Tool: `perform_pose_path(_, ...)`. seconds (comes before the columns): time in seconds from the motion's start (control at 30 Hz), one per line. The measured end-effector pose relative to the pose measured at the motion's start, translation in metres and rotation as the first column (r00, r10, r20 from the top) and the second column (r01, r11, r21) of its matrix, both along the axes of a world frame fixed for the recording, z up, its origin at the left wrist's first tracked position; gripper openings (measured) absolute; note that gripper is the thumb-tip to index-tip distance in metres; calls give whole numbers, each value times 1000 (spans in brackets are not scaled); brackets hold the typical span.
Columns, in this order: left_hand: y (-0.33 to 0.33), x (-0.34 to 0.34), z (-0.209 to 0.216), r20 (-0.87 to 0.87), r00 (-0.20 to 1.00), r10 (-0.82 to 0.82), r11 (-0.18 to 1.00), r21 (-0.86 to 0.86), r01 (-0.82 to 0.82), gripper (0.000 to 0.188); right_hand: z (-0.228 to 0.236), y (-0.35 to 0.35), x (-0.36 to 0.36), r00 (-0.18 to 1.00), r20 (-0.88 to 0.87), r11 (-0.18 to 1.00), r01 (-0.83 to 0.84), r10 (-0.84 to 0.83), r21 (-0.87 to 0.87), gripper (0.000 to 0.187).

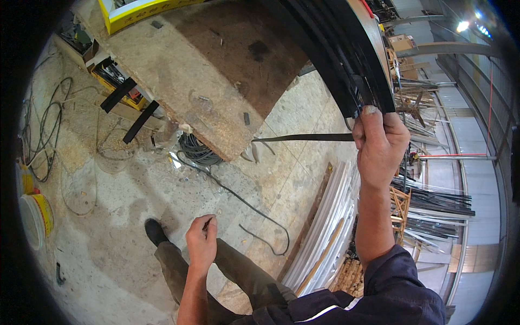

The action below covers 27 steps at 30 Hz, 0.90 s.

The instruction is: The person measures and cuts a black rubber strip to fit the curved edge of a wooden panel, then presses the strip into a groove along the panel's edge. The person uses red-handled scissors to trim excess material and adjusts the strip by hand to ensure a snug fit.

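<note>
My right hand point(381, 142) is closed at the near end of a long black channelled profile point(342, 51), its thumb pressed on top. From its fingers a flat black strip point(306, 137) runs left toward the workbench's corner. How the strip sits against the profile is hidden by the fingers. My left hand point(201, 241) hangs low above the floor, away from the bench, with curled fingers. Something small and dark shows between thumb and fingers, too little of it to name.
The worn workbench point(189, 81) carries a yellow-edged box point(146, 15). Beneath its corner lies a coil of black cord point(199, 149), with one length trailing over the floor. White profiles point(319, 227) lie at my right. Cables point(49, 130) and a bucket point(37, 221) are on the left.
</note>
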<state>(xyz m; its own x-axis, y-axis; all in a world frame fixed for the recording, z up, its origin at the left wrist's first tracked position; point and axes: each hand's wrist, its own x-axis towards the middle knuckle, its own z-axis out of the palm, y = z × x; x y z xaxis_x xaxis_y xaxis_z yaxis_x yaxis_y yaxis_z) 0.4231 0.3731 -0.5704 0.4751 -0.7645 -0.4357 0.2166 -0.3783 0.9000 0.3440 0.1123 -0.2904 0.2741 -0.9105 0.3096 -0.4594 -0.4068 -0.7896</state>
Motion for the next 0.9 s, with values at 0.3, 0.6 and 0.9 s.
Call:
perform_pose_path(0.3, 7, 0, -9, -58, 998, -15, 1000, 22, 16, 20, 22, 2, 5, 991, -134, 998, 27, -19, 64, 22)
perform_pose_path(0.6, -3, 13, 29, -99, 994, -39, 999, -15, 37, 18, 30, -9, 1, 986, -117, 977, -90, 114, 195, 23)
perform_pose_path(0.9, -58, 21, 134, 48, 993, -109, 869, -480, 119, 18, 4, -13, -5, 988, 46, 986, -150, 147, 70, 17)
